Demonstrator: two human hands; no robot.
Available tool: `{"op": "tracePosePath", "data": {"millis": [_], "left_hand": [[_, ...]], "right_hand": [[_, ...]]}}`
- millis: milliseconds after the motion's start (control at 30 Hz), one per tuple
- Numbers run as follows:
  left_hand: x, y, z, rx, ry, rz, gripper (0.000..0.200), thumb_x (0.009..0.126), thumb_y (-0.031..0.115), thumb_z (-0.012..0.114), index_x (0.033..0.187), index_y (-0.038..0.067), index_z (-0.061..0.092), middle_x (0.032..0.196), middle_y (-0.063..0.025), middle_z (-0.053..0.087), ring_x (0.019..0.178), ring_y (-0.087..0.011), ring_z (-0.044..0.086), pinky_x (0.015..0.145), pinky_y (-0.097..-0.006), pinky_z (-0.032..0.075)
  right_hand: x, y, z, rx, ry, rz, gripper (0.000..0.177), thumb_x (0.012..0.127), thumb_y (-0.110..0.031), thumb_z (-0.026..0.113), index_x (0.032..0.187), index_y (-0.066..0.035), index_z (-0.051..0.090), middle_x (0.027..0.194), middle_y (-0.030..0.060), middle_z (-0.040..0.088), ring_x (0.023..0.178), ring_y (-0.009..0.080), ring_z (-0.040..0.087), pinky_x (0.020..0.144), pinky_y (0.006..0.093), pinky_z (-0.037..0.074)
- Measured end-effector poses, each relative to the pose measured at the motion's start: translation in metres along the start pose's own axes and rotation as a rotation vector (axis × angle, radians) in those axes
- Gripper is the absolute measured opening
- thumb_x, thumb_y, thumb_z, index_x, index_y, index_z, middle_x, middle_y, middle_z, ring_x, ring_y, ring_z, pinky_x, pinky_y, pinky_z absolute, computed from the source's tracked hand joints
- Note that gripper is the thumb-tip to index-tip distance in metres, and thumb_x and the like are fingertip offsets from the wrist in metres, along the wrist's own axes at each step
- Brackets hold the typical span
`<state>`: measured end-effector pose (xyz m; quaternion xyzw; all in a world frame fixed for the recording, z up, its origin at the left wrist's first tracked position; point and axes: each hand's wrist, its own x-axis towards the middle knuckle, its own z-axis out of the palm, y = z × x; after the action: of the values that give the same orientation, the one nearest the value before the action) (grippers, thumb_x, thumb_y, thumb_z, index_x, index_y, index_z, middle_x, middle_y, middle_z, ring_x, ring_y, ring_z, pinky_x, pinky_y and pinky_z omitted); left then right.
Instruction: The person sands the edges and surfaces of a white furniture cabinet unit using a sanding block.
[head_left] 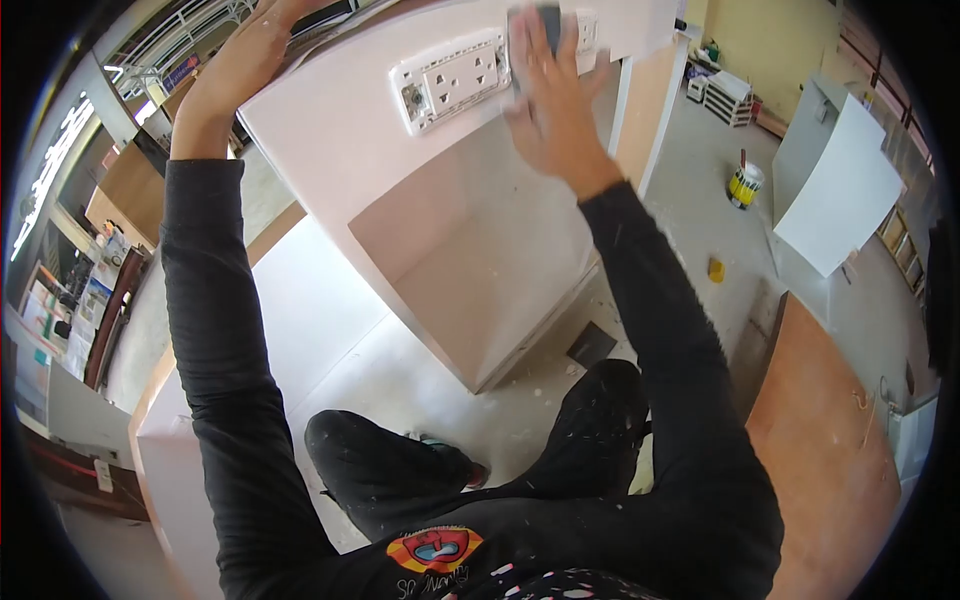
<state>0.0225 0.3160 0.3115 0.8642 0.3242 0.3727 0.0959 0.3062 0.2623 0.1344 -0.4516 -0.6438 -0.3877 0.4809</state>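
My right hand [555,110], blurred by motion, presses a dark grey piece of sandpaper [545,17] against the pale pink front of a cabinet [330,140]. It is between a white double socket outlet [458,82] without its cover plate and a second outlet [588,32], which it partly hides. At the cabinet's upper left corner rests my left hand [255,45]. Its fingers stretch along the top edge, cut off in part by the frame, and I see nothing in them. Below the outlets is the cabinet's open recess [480,220].
A dark square sheet [591,344] lies on the dusty floor near my knees. To the right are a yellow-labelled can [745,186], a small yellow object [716,270], a leaning white panel [845,190] and a brown wooden board [815,430]. White panels [310,290] flank my left side.
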Motion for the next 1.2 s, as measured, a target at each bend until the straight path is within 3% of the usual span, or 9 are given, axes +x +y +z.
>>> {"op": "tracePosePath", "data": {"millis": [300,433,600,867,933,967,1033,1133,1200], "left_hand": [[-0.035,0.040,0.008,0.076,0.051,0.175,0.090,0.103,0.071,0.025,0.162,0.003,0.018,0.145,-0.0173,0.052,0.131,-0.0289,0.048,0.110,-0.0379,0.037],[-0.034,0.049,0.013,-0.043,0.050,-0.016,0.085,0.103,0.070,0.026,0.161,0.008,0.024,0.142,-0.0191,0.053,0.131,-0.0338,0.048,0.111,-0.0424,0.037],[0.004,-0.017,-0.002,-0.083,0.014,0.056,0.078,0.099,0.075,0.029,0.155,0.022,0.037,0.138,-0.0125,0.057,0.136,-0.0323,0.050,0.117,-0.0449,0.035],[0.007,-0.018,-0.006,-0.027,-0.037,0.076,0.083,0.097,0.079,0.023,0.158,0.024,0.031,0.147,-0.0138,0.050,0.140,-0.0381,0.046,0.117,-0.0527,0.035],[0.005,-0.016,-0.005,-0.073,-0.053,-0.009,0.083,0.097,0.079,0.023,0.158,0.023,0.031,0.149,-0.0136,0.049,0.141,-0.0369,0.045,0.118,-0.0529,0.033],[0.006,-0.019,-0.002,-0.046,-0.028,0.070,0.084,0.097,0.079,0.024,0.158,0.023,0.031,0.149,-0.0137,0.049,0.142,-0.0352,0.045,0.119,-0.0522,0.032],[0.010,-0.020,-0.004,-0.005,-0.019,0.157,0.084,0.097,0.079,0.025,0.158,0.022,0.031,0.148,-0.0139,0.049,0.142,-0.0335,0.044,0.120,-0.0515,0.031],[0.008,-0.024,-0.005,0.161,-0.060,0.256,0.087,0.097,0.079,0.020,0.156,0.017,0.029,0.143,-0.0183,0.050,0.143,-0.0332,0.040,0.117,-0.0522,0.030],[0.008,-0.020,-0.003,0.048,-0.024,0.136,0.087,0.097,0.080,0.020,0.157,0.017,0.028,0.145,-0.0158,0.048,0.145,-0.0324,0.039,0.119,-0.0528,0.026]], "right_hand": [[-0.032,-0.009,0.006,0.084,-0.073,0.065,0.079,0.094,-0.045,0.053,0.161,-0.013,0.026,0.170,0.0075,0.021,0.154,0.0440,0.013,0.105,0.0819,0.005],[0.001,0.005,0.008,0.047,0.006,-0.036,0.083,0.094,-0.053,0.053,0.162,-0.013,0.026,0.169,0.0078,0.022,0.155,0.0432,0.012,0.105,0.0818,0.006],[-0.051,-0.008,0.011,0.071,-0.068,0.043,0.088,0.092,-0.057,0.058,0.161,-0.013,0.027,0.168,0.0066,0.024,0.155,0.0403,0.014,0.103,0.0828,0.009],[-0.027,-0.001,-0.004,0.014,-0.108,-0.002,0.106,0.082,-0.067,0.066,0.162,-0.011,0.025,0.169,0.0098,0.023,0.155,0.0407,0.012,0.107,0.0793,0.007],[-0.049,-0.009,0.002,-0.002,-0.095,0.055,0.095,0.084,-0.047,0.072,0.161,-0.015,0.026,0.168,0.0022,0.024,0.153,0.0354,0.021,0.105,0.0811,0.015],[-0.044,-0.006,0.002,-0.001,-0.092,0.054,0.095,0.084,-0.047,0.072,0.161,-0.015,0.026,0.168,0.0022,0.024,0.153,0.0354,0.021,0.105,0.0811,0.015],[-0.025,0.002,0.000,-0.261,-0.183,0.061,0.089,0.085,-0.021,0.070,0.162,-0.016,0.026,0.169,0.0007,0.023,0.153,0.0334,0.022,0.105,0.0814,0.016],[0.005,-0.003,-0.007,-0.074,0.001,0.062,0.089,0.082,-0.003,0.065,0.162,-0.016,0.026,0.168,-0.0004,0.024,0.153,0.0320,0.023,0.107,0.0793,0.017],[-0.024,-0.004,0.011,-0.204,-0.092,0.071,0.087,0.085,-0.008,0.065,0.162,-0.015,0.025,0.168,0.0021,0.025,0.153,0.0340,0.022,0.107,0.0783,0.015]]}}
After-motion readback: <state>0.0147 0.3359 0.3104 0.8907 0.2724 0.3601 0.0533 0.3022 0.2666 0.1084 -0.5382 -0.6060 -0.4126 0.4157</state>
